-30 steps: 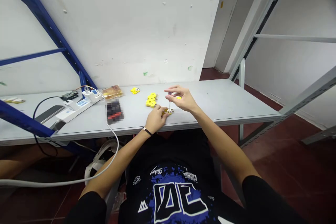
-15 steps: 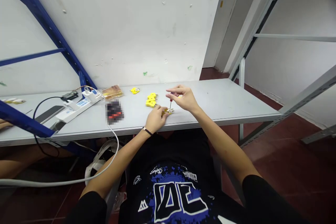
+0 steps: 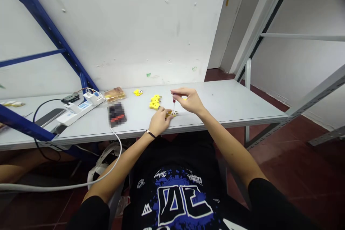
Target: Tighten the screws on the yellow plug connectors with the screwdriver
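Note:
On the table near its front edge, my left hand (image 3: 160, 121) is closed on a small yellow plug (image 3: 172, 114) with metal pins pointing right. My right hand (image 3: 190, 101) pinches the red handle of a thin screwdriver (image 3: 174, 105) between thumb and fingers. Its shaft points straight down, and the tip meets the plug. Just beyond my left hand lie several more yellow plugs (image 3: 154, 102) in a cluster. A bit of yellow shows behind my right hand, mostly covered.
Farther back is another yellow plug (image 3: 138, 92). To the left are a brownish plastic packet (image 3: 115, 94), a blurred-out dark item (image 3: 116, 114), a white power strip (image 3: 78, 112) with a cable, and a phone (image 3: 50, 117). A blue frame post (image 3: 27, 122) crosses the left side.
The screwdriver has turned more upright and more of its red handle shows below my right fingers, which have shifted slightly. My left hand keeps its place on the plug.

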Motion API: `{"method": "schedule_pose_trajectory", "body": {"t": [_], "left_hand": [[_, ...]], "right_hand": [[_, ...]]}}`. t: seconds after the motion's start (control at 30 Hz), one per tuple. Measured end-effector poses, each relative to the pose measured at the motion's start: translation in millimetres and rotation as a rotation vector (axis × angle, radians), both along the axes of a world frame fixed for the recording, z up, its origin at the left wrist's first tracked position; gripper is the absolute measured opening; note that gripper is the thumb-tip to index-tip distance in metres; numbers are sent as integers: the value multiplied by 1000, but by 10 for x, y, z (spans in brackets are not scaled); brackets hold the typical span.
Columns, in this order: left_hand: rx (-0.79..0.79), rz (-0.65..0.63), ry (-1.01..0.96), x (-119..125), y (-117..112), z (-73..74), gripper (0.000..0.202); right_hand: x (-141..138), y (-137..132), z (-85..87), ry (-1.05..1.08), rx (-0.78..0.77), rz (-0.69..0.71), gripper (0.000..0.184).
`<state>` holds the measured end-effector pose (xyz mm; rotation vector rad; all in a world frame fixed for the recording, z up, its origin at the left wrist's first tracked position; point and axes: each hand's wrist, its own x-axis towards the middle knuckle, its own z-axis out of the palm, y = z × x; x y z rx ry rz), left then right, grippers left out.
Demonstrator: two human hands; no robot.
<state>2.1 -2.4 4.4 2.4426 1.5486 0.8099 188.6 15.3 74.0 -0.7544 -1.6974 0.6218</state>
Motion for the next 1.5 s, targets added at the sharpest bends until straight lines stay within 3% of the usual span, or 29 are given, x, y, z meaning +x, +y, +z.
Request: {"method": "schedule_pose_trajectory", "body": {"t": [0.27, 0.5, 0.73, 0.93, 1.1, 1.37, 1.5], "left_hand": [[1, 2, 2, 2, 1, 3, 27], [-18, 4, -11, 5, -10, 17, 28], [-14, -1, -10, 9, -15, 24, 28], [-25, 5, -9, 13, -17, 30, 28], [-21, 8, 4, 15, -10, 28, 28], [-14, 2, -10, 6, -9, 16, 28], [-9, -2, -4, 2, -5, 13, 28]], "right_hand": [[10, 31, -14, 35, 10, -73, 26], [-6, -22, -29, 10, 43, 40, 31], [-51, 4, -38, -16, 128, -141, 22], [-37, -20, -31, -33, 50, 15, 30], [-31, 24, -25, -38, 45, -65, 29], [46, 40, -53, -59, -35, 38, 38], [45, 71, -50, -75, 8, -32, 32]]}}
